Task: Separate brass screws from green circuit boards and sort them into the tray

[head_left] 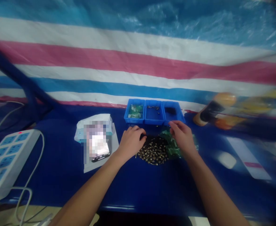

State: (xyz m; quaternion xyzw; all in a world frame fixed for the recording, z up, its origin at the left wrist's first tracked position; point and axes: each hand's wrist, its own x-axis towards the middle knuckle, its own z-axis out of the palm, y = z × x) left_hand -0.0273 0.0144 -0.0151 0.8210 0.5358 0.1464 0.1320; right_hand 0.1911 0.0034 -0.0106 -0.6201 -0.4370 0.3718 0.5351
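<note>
Centrally, a heap of small, brass-toned metal pieces (153, 153) is spread between the hands.
Glossy green pieces (174, 149) are overlapped below the right hand (181, 133), whose thumb and fingertips are drawn together; whether anything is pinched there cannot be told. The left hand (133, 139) is held palm-down at the heap's opposite edge, fingers curled, its grip likewise unreadable. Beyond both hands, three box-shaped plastic bins (154, 121) are lined up. A smooth dark-blue tabletop (138, 191) is backed by a creased, striped sheet (138, 59).
</note>
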